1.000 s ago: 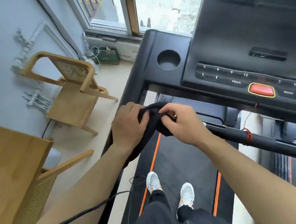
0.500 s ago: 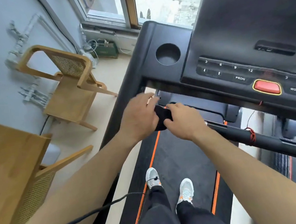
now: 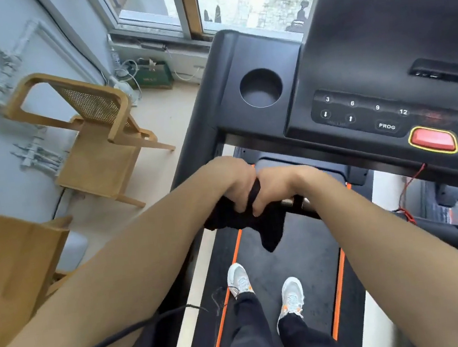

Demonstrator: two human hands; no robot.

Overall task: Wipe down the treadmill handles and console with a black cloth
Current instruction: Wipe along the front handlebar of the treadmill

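Observation:
Both hands grip a black cloth [image 3: 260, 224] just below the treadmill console [image 3: 360, 74]. My left hand [image 3: 231, 181] and my right hand [image 3: 277, 186] are pressed side by side, fingers curled into the fabric. A loose end of the cloth hangs down over the belt. The front handlebar [image 3: 302, 207] passes under my right hand, and the cloth seems draped over its left end. The left side handle [image 3: 191, 160] runs down from the console corner, partly behind my left forearm.
The console has a round cup holder [image 3: 260, 87], numbered buttons and a red stop button [image 3: 433, 140]. A red safety cord [image 3: 405, 196] dangles at the right. Two wooden chairs [image 3: 95, 138] and a wooden table [image 3: 7, 266] stand left of the treadmill. My feet stand on the belt [image 3: 305, 253].
The hands came together under the console's left corner, then drew slightly back. The cloth, bunched and mostly hidden half a second ago, now hangs loose below the hands.

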